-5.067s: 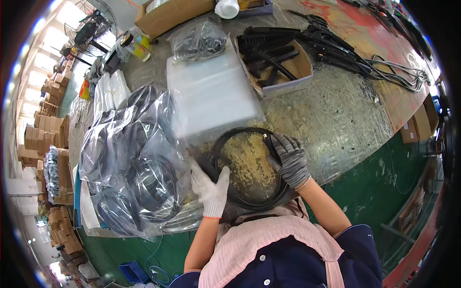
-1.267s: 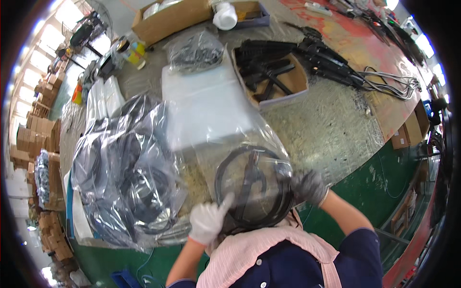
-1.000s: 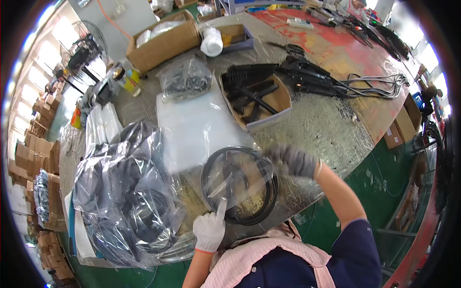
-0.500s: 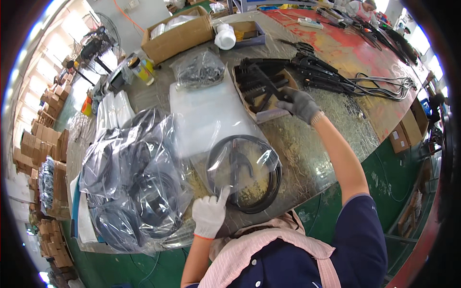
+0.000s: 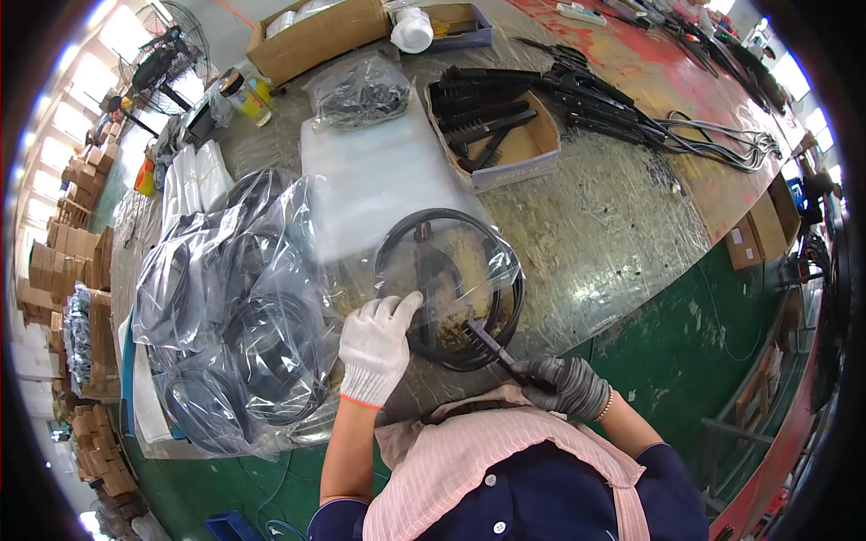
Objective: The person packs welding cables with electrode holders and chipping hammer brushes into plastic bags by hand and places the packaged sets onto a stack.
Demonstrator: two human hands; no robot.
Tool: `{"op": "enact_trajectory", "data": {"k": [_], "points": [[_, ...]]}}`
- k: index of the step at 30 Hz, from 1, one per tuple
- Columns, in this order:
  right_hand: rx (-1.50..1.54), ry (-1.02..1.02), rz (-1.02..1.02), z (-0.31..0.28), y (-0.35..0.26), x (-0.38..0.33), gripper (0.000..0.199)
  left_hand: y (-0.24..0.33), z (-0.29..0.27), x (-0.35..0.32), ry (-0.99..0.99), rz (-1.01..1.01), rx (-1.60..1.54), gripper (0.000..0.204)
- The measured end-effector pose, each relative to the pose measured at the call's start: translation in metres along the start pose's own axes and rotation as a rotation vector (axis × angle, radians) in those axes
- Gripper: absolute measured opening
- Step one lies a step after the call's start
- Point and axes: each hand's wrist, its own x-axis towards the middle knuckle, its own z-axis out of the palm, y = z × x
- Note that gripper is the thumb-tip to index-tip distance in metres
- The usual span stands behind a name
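From the head camera, my left hand [image 5: 377,347], in a white glove, rests on the near left edge of the clear bag [image 5: 451,279] that holds the black coiled ring [image 5: 448,290]. The fingers lie flat and spread on the plastic, pinning it to the table [image 5: 604,234] rather than closing round it, with the index finger stretched toward the ring's inner edge.

My right hand [image 5: 566,386], in a dark grey glove, is closed around the handle end of a black comb-like piece [image 5: 487,347]. That piece runs up and left from my fist, and its toothed end lies at the bag's near rim, over the lower arc of the ring. So the ring sits just beyond both hands, between them and a little farther from me.

Left of the bag lies a heap of filled clear bags [image 5: 234,316] with more black rings. Behind it lies a stack of flat empty bags [image 5: 379,171], and farther right a cardboard box [image 5: 496,135] of black comb-like parts.
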Motion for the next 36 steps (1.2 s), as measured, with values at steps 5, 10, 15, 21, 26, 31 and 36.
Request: {"op": "enact_trajectory", "data": {"k": [5, 10, 15, 21, 26, 31, 36], "points": [[-0.056, -0.177, 0.110, -0.017, -0.011, 0.022, 0.047, 0.007, -0.002, 0.011, -0.112, -0.118, 0.095, 0.033], [0.049, -0.095, 0.065, -0.024, -0.021, 0.045, 0.048, 0.013, 0.010, 0.027, 0.026, -0.015, 0.148, 0.020], [-0.064, 0.017, 0.071, -0.010, -0.011, 0.069, 0.046, 0.025, 0.013, 0.026, 0.202, 0.040, 0.122, 0.019], [-0.350, 0.207, 0.160, 0.013, -0.010, 0.114, 0.033, 0.028, 0.025, 0.015, 0.319, 0.087, 0.169, 0.025], [-0.372, 0.374, -0.010, 0.013, 0.018, 0.112, 0.035, 0.022, 0.029, 0.002, 0.383, 0.090, 0.169, 0.031], [-0.773, 0.600, 0.150, -0.002, 0.037, 0.116, 0.055, 0.001, 0.040, -0.037, 0.145, -0.288, 0.328, 0.053], [-0.962, 0.121, -0.043, -0.019, 0.067, 0.136, 0.053, 0.003, 0.018, -0.044, -0.097, -0.510, 0.111, 0.064]]}}
